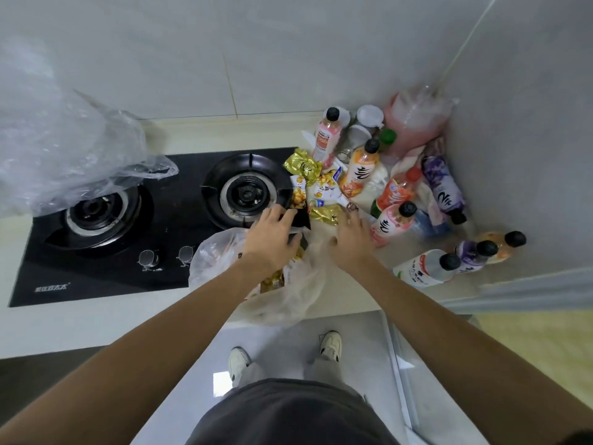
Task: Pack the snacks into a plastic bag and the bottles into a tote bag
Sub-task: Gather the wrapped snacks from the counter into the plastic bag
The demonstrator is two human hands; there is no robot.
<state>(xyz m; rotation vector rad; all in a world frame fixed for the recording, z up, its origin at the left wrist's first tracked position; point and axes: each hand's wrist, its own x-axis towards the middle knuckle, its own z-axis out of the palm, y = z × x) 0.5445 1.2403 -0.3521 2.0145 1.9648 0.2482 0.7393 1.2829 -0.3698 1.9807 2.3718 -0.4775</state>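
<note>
The left hand (pixel 272 236) hangs over the mouth of the plastic bag (pixel 288 290), its fingers curled round the near edge of a black snack packet (pixel 296 220). The right hand (pixel 349 242) sits just beside it at the bag's 3 o'clock side, fingers loosely spread and reaching forward; whether it pinches the bag's rim or only rests there I cannot tell.

The bag slumps on the near edge of the table (pixel 64 329), partly filled with yellow-printed packets. To do this step well, I judge the right hand should lift and hold the rim wide while the left draws the black packet back and tips it in edge-first, so it slides past the packets already inside instead of catching on the film.

Beyond the hands, at 12 o'clock, the loose snacks (pixel 317 187) lie heaped against the right burner (pixel 247 194) of the gas hob (pixel 106 252): gold foil wrappers and small white-and-yellow packs. They look light and slippery, so a firm pinch on each is wise.

At 2 o'clock the bottles (pixel 394 194) crowd the corner, some standing, several lying down, touching the snack heap. A careless sweep could topple a standing one. No tote bag is clearly visible. A second crumpled clear bag (pixel 64 149) lies at 10 o'clock.
</note>
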